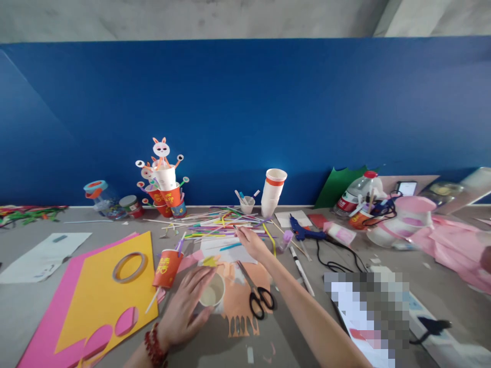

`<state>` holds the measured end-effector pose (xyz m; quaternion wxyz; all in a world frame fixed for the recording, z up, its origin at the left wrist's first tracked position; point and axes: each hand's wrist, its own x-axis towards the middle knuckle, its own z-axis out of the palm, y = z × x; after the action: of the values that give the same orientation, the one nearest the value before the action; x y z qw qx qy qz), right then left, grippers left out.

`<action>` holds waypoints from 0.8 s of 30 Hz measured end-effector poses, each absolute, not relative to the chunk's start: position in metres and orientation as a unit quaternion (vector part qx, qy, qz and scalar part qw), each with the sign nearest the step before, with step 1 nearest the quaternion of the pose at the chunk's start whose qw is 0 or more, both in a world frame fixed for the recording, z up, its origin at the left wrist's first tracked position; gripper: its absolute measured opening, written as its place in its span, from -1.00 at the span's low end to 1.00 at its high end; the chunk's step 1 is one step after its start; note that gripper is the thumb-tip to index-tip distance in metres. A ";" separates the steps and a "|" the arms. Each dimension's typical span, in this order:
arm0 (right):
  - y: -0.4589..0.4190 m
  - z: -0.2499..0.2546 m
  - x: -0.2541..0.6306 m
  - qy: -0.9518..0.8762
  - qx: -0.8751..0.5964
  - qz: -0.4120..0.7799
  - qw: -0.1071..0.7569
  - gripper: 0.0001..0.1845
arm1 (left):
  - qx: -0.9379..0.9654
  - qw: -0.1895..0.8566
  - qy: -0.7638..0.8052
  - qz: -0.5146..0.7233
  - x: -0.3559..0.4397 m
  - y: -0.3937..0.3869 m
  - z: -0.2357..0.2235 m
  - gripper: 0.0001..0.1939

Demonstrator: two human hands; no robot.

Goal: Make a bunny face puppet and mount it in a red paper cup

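Well left of the scissors point(254, 290) leans a red cup point(169, 267). Nearer them, the left hand point(182, 301) spreads its fingers beside a white cup point(210, 295); a careless push could knock that cup against the blades. Behind the scissors, the right hand point(251, 244) is at loose straws point(207, 223), its pinch unclear; dragging one could scatter others.

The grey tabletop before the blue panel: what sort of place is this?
Probably a craft workspace, perhaps a workshop or classroom; which one, I cannot tell. The heap of thin, many-coloured straws or sticks, the black-handled metal scissors and the blue glue gun suggest it.
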<state>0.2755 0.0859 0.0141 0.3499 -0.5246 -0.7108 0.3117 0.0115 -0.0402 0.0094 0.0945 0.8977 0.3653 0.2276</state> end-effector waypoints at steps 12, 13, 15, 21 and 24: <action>0.065 0.011 0.283 -0.642 -0.485 0.485 0.343 -0.79 | 0.865 0.147 0.395 0.270 0.008 -0.042 -0.008 -0.30; 0.062 0.013 0.284 -0.639 -0.483 0.493 0.340 -0.82 | 0.862 0.162 0.395 0.274 0.006 -0.042 -0.009 -0.29; 0.056 0.017 0.286 -0.635 -0.478 0.508 0.332 -0.82 | 0.855 0.189 0.387 0.290 0.003 -0.040 -0.006 -0.22; 0.035 0.043 0.279 -0.637 -0.431 0.560 0.308 -0.46 | 0.869 0.104 0.388 0.287 0.014 -0.011 0.056 -0.45; 0.025 0.058 0.271 -0.639 -0.374 0.601 0.300 -0.34 | 0.931 -0.042 0.316 0.179 0.037 0.012 0.089 -0.51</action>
<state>0.2707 0.0252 0.0578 0.3004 -0.3741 -0.6393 0.6010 0.0370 0.0125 0.0887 -0.0421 0.9309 0.3159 0.1787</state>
